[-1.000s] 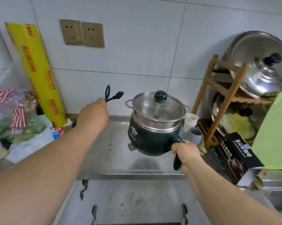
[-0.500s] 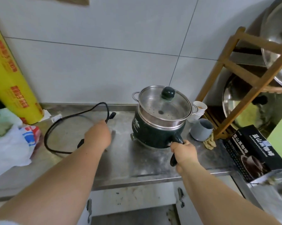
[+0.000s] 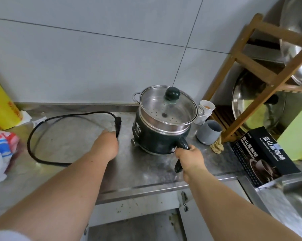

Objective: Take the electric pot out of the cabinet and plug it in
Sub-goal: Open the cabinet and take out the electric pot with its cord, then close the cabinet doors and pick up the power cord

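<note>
- One dark green electric pot (image 3: 161, 136) with a glass lid, on the steel table (image 3: 73, 145).
- One black power cord (image 3: 59, 119), looped.
- Two hands: left hand (image 3: 105, 145), right hand (image 3: 190, 159).
- One grey cup (image 3: 209, 132).
- One stack of white paper cups (image 3: 205, 110); number unclear.
- One black coffee box (image 3: 263, 153).
- One wooden rack (image 3: 261, 66).
- One yellow roll of wrap (image 3: 0, 108).
- One plastic bag (image 3: 0, 153).

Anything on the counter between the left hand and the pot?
Head view: only the cord's connector, at the left hand, then bare steel counter before the pot.
</note>
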The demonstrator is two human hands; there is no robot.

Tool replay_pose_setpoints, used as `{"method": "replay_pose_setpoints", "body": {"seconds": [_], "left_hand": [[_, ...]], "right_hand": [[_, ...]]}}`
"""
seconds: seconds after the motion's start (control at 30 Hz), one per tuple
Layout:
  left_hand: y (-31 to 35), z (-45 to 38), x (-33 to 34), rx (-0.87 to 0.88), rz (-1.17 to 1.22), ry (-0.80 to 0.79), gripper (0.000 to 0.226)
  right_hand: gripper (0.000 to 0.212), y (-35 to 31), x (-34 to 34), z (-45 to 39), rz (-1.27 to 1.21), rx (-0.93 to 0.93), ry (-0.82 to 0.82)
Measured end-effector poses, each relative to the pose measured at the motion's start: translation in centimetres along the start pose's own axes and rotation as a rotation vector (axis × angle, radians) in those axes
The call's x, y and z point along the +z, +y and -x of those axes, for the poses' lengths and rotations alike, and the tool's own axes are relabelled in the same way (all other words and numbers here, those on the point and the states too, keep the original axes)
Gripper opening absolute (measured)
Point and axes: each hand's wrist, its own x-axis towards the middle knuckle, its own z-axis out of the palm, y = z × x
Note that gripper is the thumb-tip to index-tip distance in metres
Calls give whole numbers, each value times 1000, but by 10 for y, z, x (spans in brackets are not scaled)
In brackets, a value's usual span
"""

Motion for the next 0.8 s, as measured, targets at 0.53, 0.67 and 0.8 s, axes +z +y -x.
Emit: {"method": "replay_pose_setpoints", "body": {"seconds": [0.53,0.67,0.8], "left_hand": [[-25,145,13,-50,208,392,38],[-54,217,31,-289,166,454,31],[-93,264,53,-676,71,281,47]], "right_hand": [[41,41,-51,22,141,-106,-37],[11,67,-44,48,305,-120,-218],[8,105,-30,76,490,-134,-523]]}}
